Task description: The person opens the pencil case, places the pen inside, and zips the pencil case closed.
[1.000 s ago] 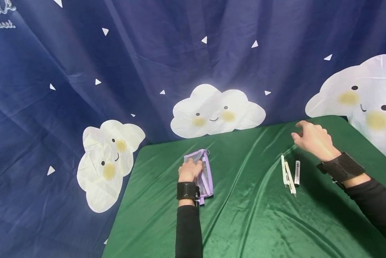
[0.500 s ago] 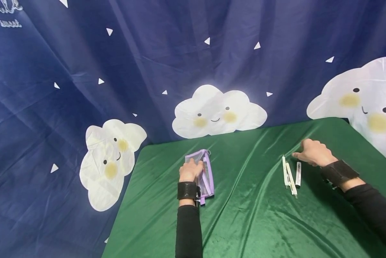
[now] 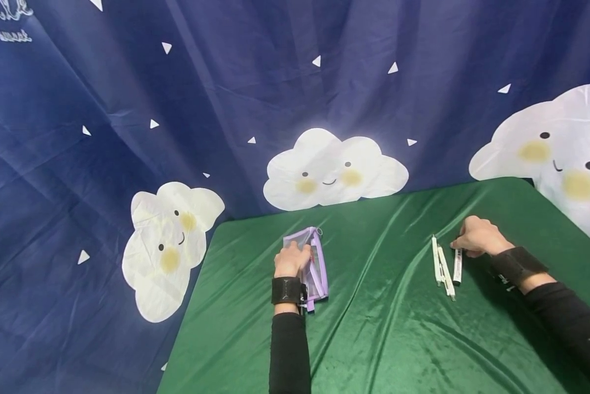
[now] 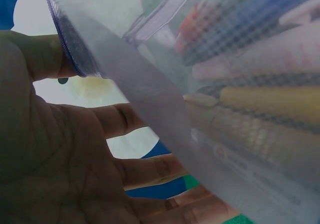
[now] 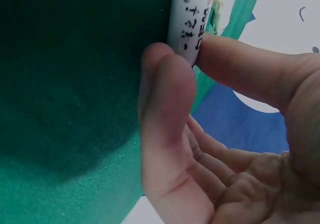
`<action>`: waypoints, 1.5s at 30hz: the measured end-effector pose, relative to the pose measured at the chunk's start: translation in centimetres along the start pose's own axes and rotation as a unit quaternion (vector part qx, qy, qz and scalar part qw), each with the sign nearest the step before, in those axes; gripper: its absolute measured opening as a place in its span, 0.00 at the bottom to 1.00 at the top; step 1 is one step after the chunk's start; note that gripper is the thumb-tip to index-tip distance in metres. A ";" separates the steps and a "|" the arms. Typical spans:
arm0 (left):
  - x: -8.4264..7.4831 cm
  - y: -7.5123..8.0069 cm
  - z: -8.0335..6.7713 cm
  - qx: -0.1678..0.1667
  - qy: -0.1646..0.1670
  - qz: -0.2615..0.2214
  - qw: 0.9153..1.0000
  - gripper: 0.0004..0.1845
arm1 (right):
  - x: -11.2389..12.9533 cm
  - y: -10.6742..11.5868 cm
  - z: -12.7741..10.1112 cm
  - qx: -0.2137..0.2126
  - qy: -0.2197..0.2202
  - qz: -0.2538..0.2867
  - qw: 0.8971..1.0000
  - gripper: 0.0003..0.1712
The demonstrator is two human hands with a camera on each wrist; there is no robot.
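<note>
My left hand (image 3: 289,262) grips a clear mesh pencil case (image 3: 322,268) with purple trim, lying on the green cloth. In the left wrist view, the thumb is at the edge of the case and the fingers run behind it. Several pens show through the mesh, including a yellow one (image 4: 270,102) and a blue one (image 4: 255,21). At the right, my right hand (image 3: 481,238) pinches the far end of a white marker (image 5: 190,21) between thumb and fingers. The marker (image 3: 457,269) still lies along the cloth. Two slim white pens (image 3: 436,262) lie just left of it.
A wrinkled green cloth (image 3: 364,328) covers the table. Behind its far edge hangs a dark blue curtain (image 3: 354,98) with white clouds and small triangles. Cloth separates the pencil case from the pens.
My right hand has come down from above the pens and now pinches the marker's far end. The left hand has stayed on the pencil case. The view has shifted slightly.
</note>
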State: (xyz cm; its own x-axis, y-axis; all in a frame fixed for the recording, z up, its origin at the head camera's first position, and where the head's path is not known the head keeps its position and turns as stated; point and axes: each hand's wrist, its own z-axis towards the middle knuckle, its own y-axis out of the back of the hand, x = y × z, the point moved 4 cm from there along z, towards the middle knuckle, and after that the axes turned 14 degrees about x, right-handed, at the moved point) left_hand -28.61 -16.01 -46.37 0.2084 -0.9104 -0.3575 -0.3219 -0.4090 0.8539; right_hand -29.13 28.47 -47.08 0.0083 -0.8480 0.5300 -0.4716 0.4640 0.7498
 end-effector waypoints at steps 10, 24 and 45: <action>0.0 -0.1 0.1 -0.005 -0.002 -0.001 1.000 0.31 | 1.1 1.8 -0.4 -0.073 0.005 0.026 0.997 0.10; 0.2 0.1 0.1 -0.003 -0.003 -0.010 1.000 0.31 | 8.5 5.0 -0.4 -0.177 0.085 0.075 0.978 0.21; 0.1 0.1 0.0 -0.005 -0.011 -0.010 1.000 0.31 | 17.3 2.7 5.7 -0.144 0.170 0.242 0.944 0.21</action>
State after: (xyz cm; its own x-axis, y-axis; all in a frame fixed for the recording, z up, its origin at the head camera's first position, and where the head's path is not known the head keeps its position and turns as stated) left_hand -28.58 -16.16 -46.32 0.1938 -0.9030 -0.3834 -0.3079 -0.4271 0.8502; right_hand -35.24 13.58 -38.13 0.1589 -0.4103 0.8980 -0.2334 0.8682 0.4380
